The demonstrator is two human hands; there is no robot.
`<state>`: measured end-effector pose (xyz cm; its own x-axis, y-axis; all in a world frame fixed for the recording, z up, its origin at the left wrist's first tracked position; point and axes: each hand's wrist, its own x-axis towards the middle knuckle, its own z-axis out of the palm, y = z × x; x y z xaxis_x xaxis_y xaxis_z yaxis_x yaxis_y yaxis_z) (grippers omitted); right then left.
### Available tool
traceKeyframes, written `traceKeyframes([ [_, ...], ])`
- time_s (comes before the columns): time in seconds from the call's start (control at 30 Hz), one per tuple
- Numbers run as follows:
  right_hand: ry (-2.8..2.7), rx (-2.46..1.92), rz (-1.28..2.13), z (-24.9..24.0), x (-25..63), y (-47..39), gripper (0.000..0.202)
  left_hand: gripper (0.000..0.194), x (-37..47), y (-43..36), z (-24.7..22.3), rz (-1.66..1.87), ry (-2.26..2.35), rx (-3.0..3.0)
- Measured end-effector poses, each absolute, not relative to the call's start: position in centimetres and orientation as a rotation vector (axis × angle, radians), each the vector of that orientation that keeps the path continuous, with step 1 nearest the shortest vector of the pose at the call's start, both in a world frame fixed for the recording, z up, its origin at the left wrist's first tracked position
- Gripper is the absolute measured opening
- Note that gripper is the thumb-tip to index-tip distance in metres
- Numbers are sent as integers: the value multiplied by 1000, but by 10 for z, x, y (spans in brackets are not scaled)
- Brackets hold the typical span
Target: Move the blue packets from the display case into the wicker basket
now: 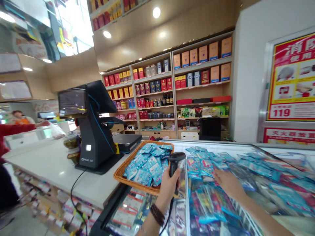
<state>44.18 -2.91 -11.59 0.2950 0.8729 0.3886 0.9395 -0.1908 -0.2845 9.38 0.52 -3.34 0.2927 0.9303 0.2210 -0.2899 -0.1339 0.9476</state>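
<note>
Your left hand (167,182) has its fingers closed around the handle of a black plastic handheld scanner (177,157), with its head raised above the grip. Your right hand (228,182) has hold of nothing that I can see: its fingers are stretched out and only a little bent, over the blue and pink flat packets (200,165) in a white-framed display case (186,200). Whether the fingertips touch a packet, I cannot tell.

Just beside the scanner stands an orange-brown woven basket (134,185), and in it is a heap of small light-blue shiny sachets (147,164), filling it nearly to the rim. About how far the work has come, I would judge that the basket is already well filled, while many packets are still lying loose in the case, in front of your right hand and further to the right. None of them is in your fingers, and the pictures do not show which are already scanned.

About the writing: the black checkout terminal (97,141) carries a white mark which looks like "QHUA", with smaller characters after it. On the red and yellow wall poster (295,78) one can read 消防, 使用 and a large 119; the red sign (290,133) below it begins with 灭火器放置. The print on the sachets and packets is too small to be read.
</note>
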Motion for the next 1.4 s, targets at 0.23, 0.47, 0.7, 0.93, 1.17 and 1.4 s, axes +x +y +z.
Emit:
traceKeyframes([
  [0.23,-1332,-2147,-407,-110,465,-23,56,89,161,-10,-47,1034,561,1232],
  [0.47,-1377,-2376,-261,-104,474,6,70,98,175,-3,-79,1072,703,1099],
  [0.7,-1455,-1926,41,-106,485,-5,43,94,173,-2,-90,1109,719,1069],
  [0.93,-1166,-1799,-181,-131,480,-17,58,75,174,-13,-90,932,706,1210],
  [1.17,-1092,-1734,-393,-125,465,-30,73,77,178,-18,-89,942,671,1249],
  [1.4,-850,-1644,-145,-116,436,-41,82,74,172,-26,-79,955,640,1299],
])
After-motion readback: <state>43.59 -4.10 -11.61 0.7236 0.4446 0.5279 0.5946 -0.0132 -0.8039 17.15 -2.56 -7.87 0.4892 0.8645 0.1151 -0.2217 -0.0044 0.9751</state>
